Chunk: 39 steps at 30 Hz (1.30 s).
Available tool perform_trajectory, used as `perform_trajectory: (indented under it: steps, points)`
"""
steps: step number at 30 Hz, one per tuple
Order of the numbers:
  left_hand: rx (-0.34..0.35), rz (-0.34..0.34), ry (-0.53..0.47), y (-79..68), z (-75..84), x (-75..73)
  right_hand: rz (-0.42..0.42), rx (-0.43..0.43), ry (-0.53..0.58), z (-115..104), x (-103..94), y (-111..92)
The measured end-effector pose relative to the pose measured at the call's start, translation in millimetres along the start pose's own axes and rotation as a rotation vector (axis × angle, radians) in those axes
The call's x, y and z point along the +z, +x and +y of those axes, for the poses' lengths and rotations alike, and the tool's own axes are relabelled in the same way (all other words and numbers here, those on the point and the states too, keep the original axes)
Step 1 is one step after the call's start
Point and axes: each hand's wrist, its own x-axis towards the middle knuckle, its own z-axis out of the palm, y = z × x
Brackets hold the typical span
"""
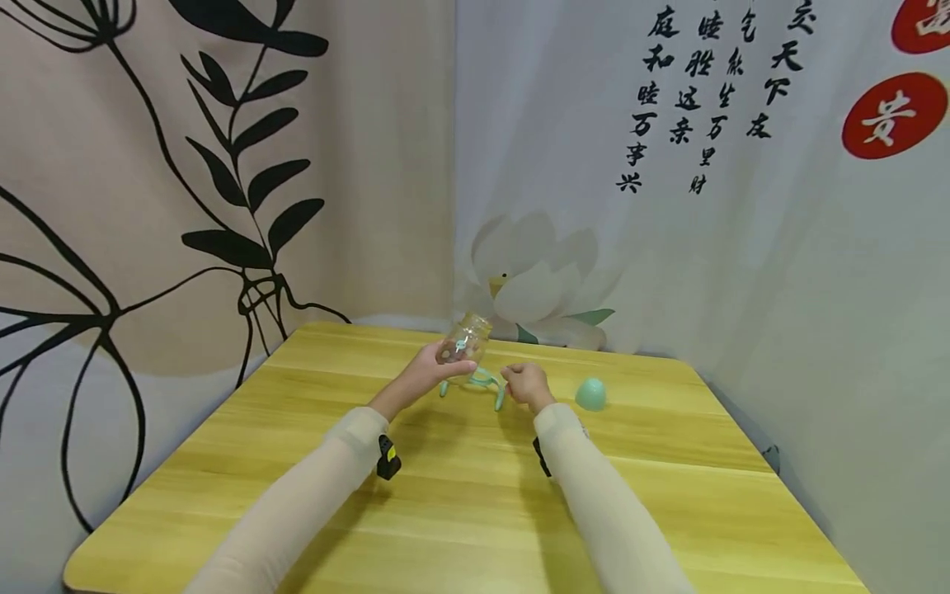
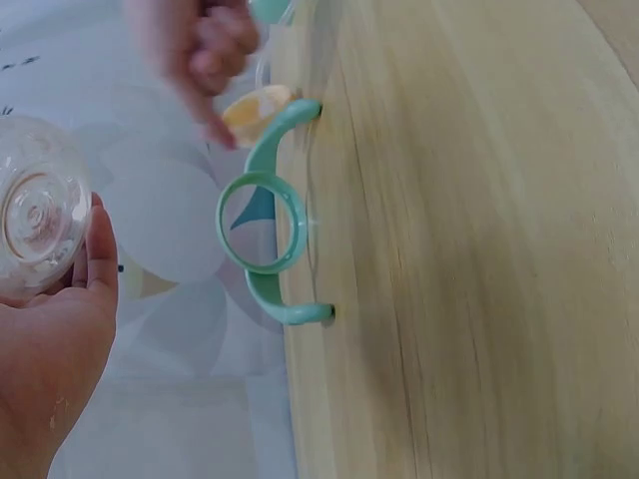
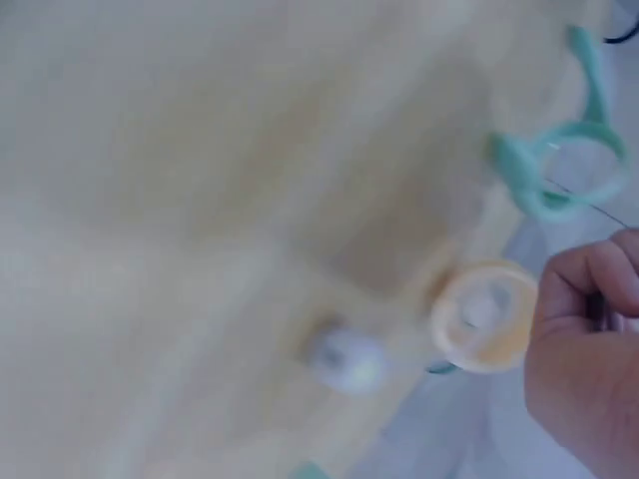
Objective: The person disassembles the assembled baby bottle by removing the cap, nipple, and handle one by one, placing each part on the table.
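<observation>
My left hand [image 1: 425, 375] grips a clear baby bottle [image 1: 466, 337], tilted and held above the far part of the table; its round base [image 2: 38, 222] shows in the left wrist view. Between the hands, a mint-green bottle handle [image 1: 486, 379] with a ring and two curved arms stands on the table. My right hand [image 1: 529, 385] is just right of it, its fingers loosely bent and nothing visible in them. Close to those fingers is a pale orange ring-shaped cap [image 3: 486, 317], hidden in the head view. A mint-green domed cap [image 1: 591, 394] stands to the right.
A small whitish object [image 3: 346, 359], too blurred to name, lies near the orange cap. The wooden table [image 1: 475, 511] reaches up to a printed curtain [image 1: 401, 165] behind its far edge.
</observation>
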Motion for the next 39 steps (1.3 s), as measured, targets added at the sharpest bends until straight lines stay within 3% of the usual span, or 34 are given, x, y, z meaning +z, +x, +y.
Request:
perform_trajectory:
  steps: [5,8,14,17,22,27,33,39]
  points:
    - [-0.001,-0.007,0.0,0.3,-3.6,3.6,0.071,-0.119,0.121,-26,-16.6,-4]
    - [0.025,-0.012,-0.01,3.3,-3.0,6.9,0.055,-0.212,0.212,-38,-26.5,-8]
    - [0.015,-0.016,-0.017,6.4,0.7,10.9,-0.263,-0.322,0.325,-51,-26.1,-16]
    - [-0.003,-0.014,-0.015,7.3,2.3,11.1,-0.326,-0.348,0.321,-55,-22.2,-20]
    - [-0.005,-0.042,-0.006,9.1,4.2,9.4,-0.264,-0.358,0.279,-57,-19.7,-25]
    - [-0.014,-0.084,0.101,4.0,4.8,3.1,-0.227,-0.377,0.226,-54,-17.1,-27]
    - [0.066,0.009,0.262,1.1,6.0,-8.7,-0.223,-0.39,0.171,-55,-13.8,-27]
    - [0.137,0.023,0.331,2.7,6.2,-14.1,-0.216,-0.39,0.116,-57,-7.1,-28]
